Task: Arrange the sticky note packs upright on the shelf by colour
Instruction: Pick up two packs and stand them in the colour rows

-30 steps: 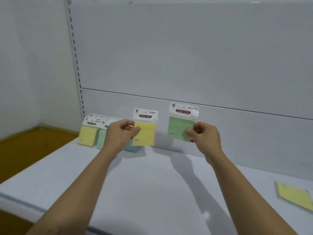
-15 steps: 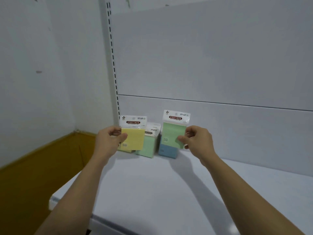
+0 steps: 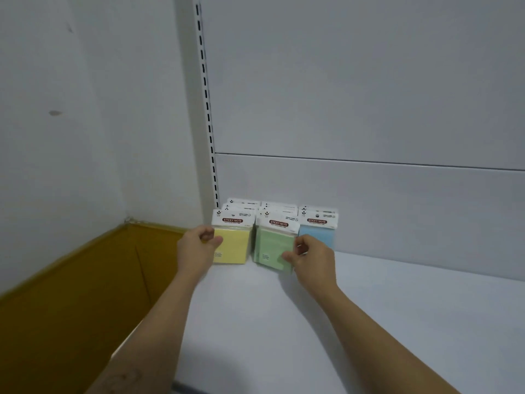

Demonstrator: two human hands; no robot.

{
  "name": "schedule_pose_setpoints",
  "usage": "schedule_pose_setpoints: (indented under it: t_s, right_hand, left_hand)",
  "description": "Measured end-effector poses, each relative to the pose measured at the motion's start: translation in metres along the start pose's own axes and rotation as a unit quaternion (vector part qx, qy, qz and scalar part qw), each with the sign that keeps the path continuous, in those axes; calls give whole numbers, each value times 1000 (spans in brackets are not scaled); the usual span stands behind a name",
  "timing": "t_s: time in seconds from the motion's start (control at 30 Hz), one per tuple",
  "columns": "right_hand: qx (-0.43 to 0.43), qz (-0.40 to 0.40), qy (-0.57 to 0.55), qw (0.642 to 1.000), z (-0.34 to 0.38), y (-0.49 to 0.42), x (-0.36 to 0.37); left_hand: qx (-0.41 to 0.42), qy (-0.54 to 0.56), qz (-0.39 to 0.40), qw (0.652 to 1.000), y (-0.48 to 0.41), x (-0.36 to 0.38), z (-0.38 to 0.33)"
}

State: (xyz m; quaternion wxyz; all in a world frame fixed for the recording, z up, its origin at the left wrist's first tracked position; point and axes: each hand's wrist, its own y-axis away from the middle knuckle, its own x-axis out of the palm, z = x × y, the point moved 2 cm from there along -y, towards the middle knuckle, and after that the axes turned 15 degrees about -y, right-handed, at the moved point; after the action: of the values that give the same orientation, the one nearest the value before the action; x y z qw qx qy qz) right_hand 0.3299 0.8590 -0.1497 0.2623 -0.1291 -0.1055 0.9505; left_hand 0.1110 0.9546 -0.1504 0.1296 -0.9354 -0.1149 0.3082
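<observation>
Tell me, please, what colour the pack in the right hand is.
Pale green square sticky note pack, pinched by the right hand; head view.

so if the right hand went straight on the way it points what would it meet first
The right hand pinches a green pack; straight on, that pack would probably meet the row of green packs behind it, depth unclear.

We read "STICKY NOTE" on the white header cards of the yellow pack, green pack and blue pack. The smaller print beneath is too blurred for us to read
</observation>
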Motion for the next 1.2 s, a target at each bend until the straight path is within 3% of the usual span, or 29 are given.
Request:
schedule_pose_setpoints:
  t_s: [0.3, 0.47, 0.73, 1.03, 1.2]
  right_hand:
    - [-2, -62, -16, 998, -16, -6, 25]
    - [-17, -48, 13, 999, -23, -6, 26]
    - [-7, -24, 83, 996, -28, -8, 29]
    - [1, -22, 109, 994, -28, -10, 32]
    - [11, -20, 115, 993, -26, -8, 31]
  left_hand:
    - [-10, 36, -10, 999, -13, 21, 8]
    - [5, 21, 1, 1000, -15, 27, 16]
    - [56, -38, 113, 991, -14, 22, 26]
    - [69, -86, 81, 991, -13, 25, 26]
    - [77, -179, 63, 979, -5, 25, 20]
